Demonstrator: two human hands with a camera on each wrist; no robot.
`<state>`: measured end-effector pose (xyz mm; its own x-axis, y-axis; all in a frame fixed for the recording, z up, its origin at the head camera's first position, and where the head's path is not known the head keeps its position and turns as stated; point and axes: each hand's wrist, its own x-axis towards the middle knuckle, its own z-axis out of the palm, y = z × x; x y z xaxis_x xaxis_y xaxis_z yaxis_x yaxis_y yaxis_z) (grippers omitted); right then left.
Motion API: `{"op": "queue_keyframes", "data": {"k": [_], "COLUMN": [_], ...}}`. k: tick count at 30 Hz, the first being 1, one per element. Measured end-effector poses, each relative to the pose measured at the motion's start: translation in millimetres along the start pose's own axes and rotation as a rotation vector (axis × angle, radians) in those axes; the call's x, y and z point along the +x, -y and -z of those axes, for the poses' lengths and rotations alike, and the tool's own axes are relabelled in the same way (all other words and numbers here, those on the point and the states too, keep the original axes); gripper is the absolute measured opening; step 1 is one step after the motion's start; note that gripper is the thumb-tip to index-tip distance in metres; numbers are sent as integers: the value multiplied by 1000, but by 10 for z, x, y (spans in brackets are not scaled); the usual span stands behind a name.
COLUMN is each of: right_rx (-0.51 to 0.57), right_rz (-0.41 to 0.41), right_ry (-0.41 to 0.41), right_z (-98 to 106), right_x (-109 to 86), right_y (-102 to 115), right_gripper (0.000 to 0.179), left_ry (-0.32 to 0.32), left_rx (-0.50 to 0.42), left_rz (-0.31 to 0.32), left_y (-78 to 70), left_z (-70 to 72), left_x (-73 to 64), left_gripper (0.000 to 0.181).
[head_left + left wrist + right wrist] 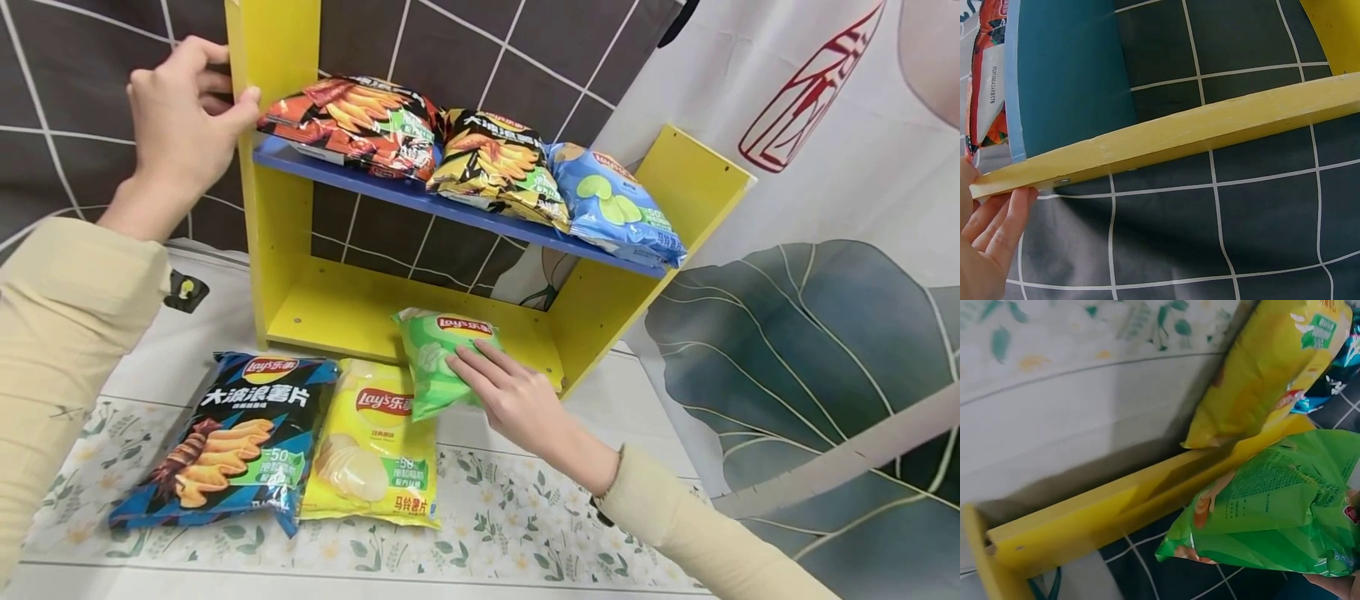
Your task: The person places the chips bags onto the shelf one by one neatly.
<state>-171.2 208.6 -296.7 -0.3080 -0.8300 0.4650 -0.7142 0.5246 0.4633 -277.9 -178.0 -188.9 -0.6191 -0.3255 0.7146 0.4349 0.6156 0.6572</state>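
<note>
My left hand (183, 117) grips the upright left side panel (273, 50) of a yellow shelf unit, the thumb on its front edge and the other fingers behind it. The left wrist view shows those fingers (1013, 225) against the panel. With my right hand (517, 400) I hold a green bag of potato chips (442, 354) in front of the bottom board (352, 312). My fingers lie over the bag's printed front. In the right wrist view the green bag (1272, 512) hangs close over the yellow board (1110, 519), most of my hand out of frame.
A red bag (360, 125), a black-and-gold bag (498, 162) and a light blue bag (615, 200) sit on the blue upper board (360, 179). Below, a dark blue bag (232, 433) and a yellow bag (375, 442) lie against the unit's front on the flowered cloth (495, 542).
</note>
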Motion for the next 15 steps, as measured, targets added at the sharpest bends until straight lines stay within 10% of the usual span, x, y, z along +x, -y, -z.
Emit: {"op": "queue_keyframes", "data": {"k": [15], "right_rx": [-18], "right_rz": [-3], "right_ry": [18], "right_z": [-437], "right_x": [524], "right_y": [1], "right_gripper": [39], "left_ry": [4], "left_rx": [-9], "left_rz": [0], "left_y": [16], "left_z": [-9], "left_x": [12], "left_gripper": [37]}}
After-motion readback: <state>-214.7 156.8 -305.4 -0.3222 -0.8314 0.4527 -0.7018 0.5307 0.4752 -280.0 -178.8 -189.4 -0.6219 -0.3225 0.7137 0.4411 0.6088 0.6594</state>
